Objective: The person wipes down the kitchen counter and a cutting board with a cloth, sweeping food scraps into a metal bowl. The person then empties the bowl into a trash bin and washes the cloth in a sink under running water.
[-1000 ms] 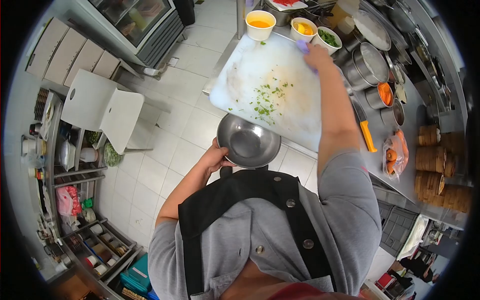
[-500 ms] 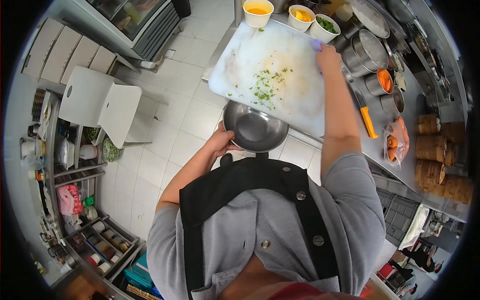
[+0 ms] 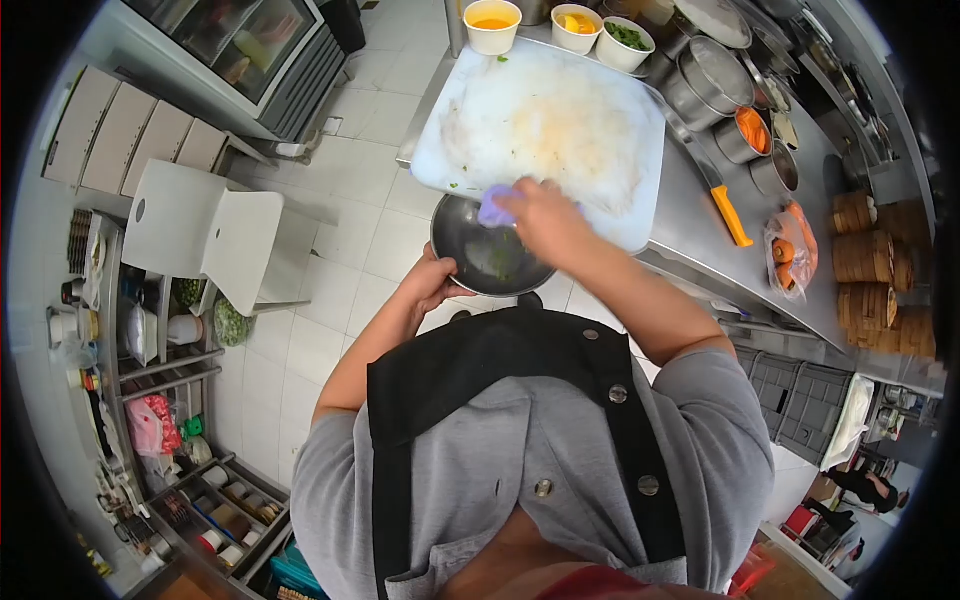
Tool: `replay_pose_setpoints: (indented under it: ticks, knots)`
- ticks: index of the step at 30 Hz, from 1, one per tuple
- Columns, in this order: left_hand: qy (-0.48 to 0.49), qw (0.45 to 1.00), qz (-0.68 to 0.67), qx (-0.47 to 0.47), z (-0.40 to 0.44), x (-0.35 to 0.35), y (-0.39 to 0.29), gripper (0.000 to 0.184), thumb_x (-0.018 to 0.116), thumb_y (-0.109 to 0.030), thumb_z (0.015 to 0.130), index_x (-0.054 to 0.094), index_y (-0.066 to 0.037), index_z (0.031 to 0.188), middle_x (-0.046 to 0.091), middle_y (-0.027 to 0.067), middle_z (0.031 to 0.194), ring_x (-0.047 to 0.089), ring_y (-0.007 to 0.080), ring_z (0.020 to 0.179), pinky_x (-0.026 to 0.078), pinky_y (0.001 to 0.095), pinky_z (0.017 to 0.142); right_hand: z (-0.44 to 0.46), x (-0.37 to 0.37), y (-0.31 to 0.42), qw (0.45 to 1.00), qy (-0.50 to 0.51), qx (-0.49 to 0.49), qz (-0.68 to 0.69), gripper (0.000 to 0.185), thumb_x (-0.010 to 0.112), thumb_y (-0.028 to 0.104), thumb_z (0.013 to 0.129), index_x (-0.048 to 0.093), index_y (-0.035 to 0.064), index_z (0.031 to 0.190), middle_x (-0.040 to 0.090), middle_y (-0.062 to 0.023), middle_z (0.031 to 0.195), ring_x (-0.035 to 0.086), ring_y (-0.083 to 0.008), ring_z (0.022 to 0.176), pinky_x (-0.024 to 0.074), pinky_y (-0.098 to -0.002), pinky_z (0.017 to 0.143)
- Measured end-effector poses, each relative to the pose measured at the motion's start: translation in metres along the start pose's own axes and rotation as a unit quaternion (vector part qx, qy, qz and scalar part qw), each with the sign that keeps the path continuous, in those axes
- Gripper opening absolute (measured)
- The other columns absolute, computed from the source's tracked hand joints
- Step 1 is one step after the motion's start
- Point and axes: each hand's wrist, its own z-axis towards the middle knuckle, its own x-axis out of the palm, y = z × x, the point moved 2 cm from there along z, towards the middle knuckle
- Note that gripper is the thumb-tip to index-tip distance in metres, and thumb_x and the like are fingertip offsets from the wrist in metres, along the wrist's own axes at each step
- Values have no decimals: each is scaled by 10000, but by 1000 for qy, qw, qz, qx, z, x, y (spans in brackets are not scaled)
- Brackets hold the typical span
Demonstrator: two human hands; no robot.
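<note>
My left hand (image 3: 433, 277) grips the rim of a metal bowl (image 3: 475, 245), held just under the near edge of a white cutting board (image 3: 560, 120). Some green bits lie inside the bowl. A purple cloth (image 3: 500, 206) is bunched in my right hand (image 3: 548, 222), at the board's near edge over the bowl's rim. The cloth and fingers are slightly blurred. Only a few green scraps show on the board, whose middle bears a yellowish stain.
Paper tubs, among them one of chopped greens (image 3: 626, 45), line the board's far edge. A knife with a yellow handle (image 3: 732, 217) lies on the steel counter, near bagged carrots (image 3: 790, 255), metal pots (image 3: 715, 80) and bamboo steamers (image 3: 865, 260). A white chair (image 3: 215, 230) stands left.
My right hand has swept the cloth from the board's far right corner to its near edge. The chopped greens have left the board, and green bits now show in the bowl.
</note>
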Motion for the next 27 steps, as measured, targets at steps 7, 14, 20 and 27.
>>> replay_pose_setpoints:
  ticks: [7, 14, 20, 27]
  knots:
    - [60, 998, 2, -26, -2, -6, 14, 678, 411, 72, 669, 91, -1, 1263, 379, 281, 1150, 594, 412, 870, 588, 438, 611, 21, -21, -123, 932, -95, 327, -126, 256, 423, 203, 863, 568, 95, 1043, 534, -182, 964, 528, -360, 878, 442, -494, 749]
    - [40, 998, 23, -40, -4, -4, 11, 675, 415, 62, 670, 94, 5, 1260, 355, 293, 1161, 578, 429, 889, 586, 439, 632, -13, 7, 11, 991, 82, 67, 85, 334, 525, 28, 728, 624, 113, 1036, 564, -147, 975, 568, -316, 858, 457, -439, 790]
    - [55, 998, 29, -21, -12, -6, 5, 678, 423, 52, 666, 92, 7, 1256, 355, 290, 1164, 582, 424, 886, 587, 437, 624, -4, -61, -140, 876, -153, 455, -56, 320, 470, 123, 827, 561, 117, 1134, 512, -177, 1117, 525, -324, 1009, 472, -444, 782]
    - [35, 999, 5, -24, -11, -12, 14, 658, 412, 59, 683, 92, 3, 1255, 369, 277, 1151, 595, 410, 864, 593, 416, 598, -7, -2, 5, 989, 66, 128, 10, 330, 474, 71, 796, 562, 99, 1113, 512, -175, 1011, 543, -322, 918, 472, -406, 769]
